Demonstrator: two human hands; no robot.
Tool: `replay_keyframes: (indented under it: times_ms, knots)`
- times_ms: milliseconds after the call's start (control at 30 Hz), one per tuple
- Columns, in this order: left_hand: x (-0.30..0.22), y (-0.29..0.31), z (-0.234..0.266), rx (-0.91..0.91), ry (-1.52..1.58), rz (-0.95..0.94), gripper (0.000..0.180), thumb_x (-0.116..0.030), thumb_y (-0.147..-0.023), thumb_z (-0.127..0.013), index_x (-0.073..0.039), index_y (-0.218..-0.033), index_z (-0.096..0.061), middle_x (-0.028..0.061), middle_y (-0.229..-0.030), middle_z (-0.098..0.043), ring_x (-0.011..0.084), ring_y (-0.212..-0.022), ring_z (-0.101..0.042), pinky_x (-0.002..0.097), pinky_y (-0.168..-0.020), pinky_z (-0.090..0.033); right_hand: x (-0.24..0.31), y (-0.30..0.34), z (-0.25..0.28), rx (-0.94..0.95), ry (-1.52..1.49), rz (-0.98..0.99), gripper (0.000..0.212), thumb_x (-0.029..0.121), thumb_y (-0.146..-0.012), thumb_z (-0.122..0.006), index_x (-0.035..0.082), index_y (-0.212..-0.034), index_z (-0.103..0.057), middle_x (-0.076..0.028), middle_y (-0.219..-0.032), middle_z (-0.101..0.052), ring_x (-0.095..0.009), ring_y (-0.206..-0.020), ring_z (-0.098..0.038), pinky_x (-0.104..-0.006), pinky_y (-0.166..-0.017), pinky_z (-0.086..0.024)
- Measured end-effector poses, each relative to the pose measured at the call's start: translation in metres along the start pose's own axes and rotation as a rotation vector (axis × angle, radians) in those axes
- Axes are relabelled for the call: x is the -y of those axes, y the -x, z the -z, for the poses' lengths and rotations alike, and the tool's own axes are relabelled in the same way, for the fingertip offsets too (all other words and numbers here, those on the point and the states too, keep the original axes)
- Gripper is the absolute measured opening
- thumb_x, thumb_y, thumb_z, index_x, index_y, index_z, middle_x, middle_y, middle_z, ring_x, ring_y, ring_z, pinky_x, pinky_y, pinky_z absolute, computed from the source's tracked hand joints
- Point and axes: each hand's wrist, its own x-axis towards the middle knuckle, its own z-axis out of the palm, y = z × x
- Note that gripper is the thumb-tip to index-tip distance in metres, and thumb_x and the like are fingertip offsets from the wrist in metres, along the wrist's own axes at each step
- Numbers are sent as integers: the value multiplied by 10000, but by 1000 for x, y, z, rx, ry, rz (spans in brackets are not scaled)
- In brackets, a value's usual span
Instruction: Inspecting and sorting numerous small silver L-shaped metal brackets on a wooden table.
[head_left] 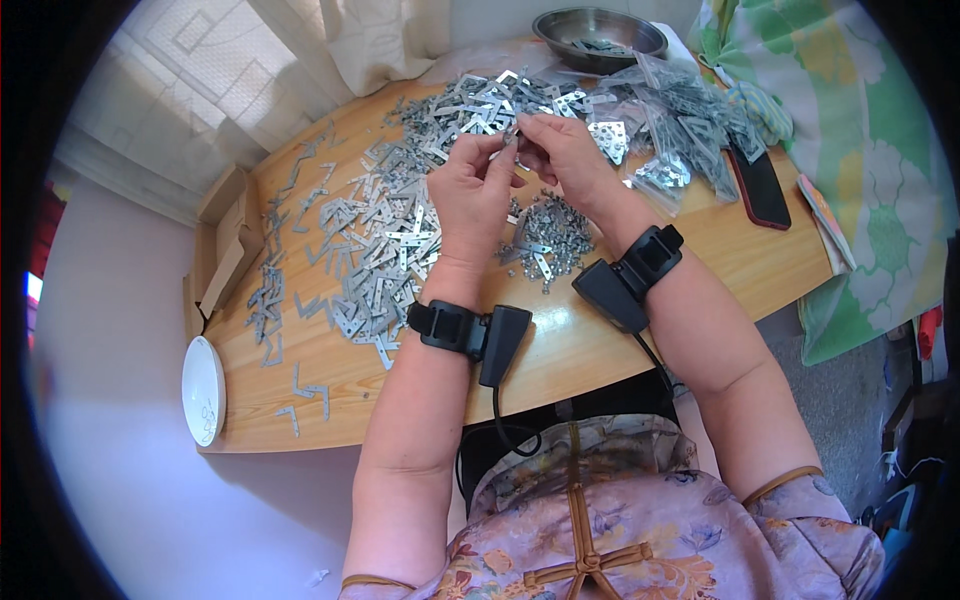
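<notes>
My left hand point(472, 200) and my right hand point(572, 165) meet over the middle of the wooden table, fingertips pinched together. A small shiny bit of metal shows between the fingers, too small and covered to name. Beneath and beside the hands lies a heap of small screws point(552, 235). To the left spreads a wide pile of flat metal corner brackets point(385, 270), silver and L-shaped, with holes. More brackets point(495, 100) are heaped beyond the fingers. Clear plastic bags point(690, 115) of metal pieces lie to the right of my right hand.
A steel bowl point(645, 42) holding some metal pieces stands at the back. An open cardboard box point(228, 240) and a white bowl point(203, 400) sit at the left edge. A phone point(762, 185) lies on the right, near green-and-white cloth point(880, 200). Cabled devices are strapped to both wrists.
</notes>
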Motion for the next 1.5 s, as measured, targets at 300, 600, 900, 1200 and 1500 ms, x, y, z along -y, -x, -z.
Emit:
replay_keyframes:
  times_ms: [300,600,900,1200,1500]
  knots:
    - [4,-1,2,-36,-73,29,66,-26,-816,-568,31,-838,-544,70,-687,-614,89,-532,-577,206,-478,-467,-9,-3,-6,-75,126,32,340,287,-870,-506,24,-659,-549,-7,-562,-506,-82,-490,-438,-229,-456,-338]
    - [4,-1,1,-24,-47,8,66,-26,-816,-568,33,-831,-542,73,-690,-616,93,-536,-581,205,-478,-463,-5,-1,-6,-45,18,-35,331,278,-870,-507,4,-692,-559,-14,-609,-530,-72,-509,-438,-221,-467,-342]
    - [4,-2,2,-41,-12,81,72,-36,-821,-570,27,-816,-536,70,-672,-606,103,-534,-585,205,-461,-440,-7,-1,-3,13,77,-78,289,314,-888,-478,78,-731,-537,41,-555,-444,-30,-434,-354,-185,-375,-262]
    - [5,-7,12,-88,200,239,133,-134,-809,-627,-11,-828,-582,28,-692,-597,84,-584,-569,186,-508,-424,-2,-1,-4,-63,-61,-17,223,243,-859,-549,32,-788,-554,-24,-665,-550,-58,-520,-462,-193,-469,-406]
    - [10,-12,26,-1,59,288,163,-197,-792,-646,-55,-861,-605,-11,-720,-579,55,-602,-517,195,-556,-422,-2,-8,10,44,-325,-93,125,142,-825,-595,19,-833,-576,-55,-706,-597,-83,-551,-520,-222,-507,-457]
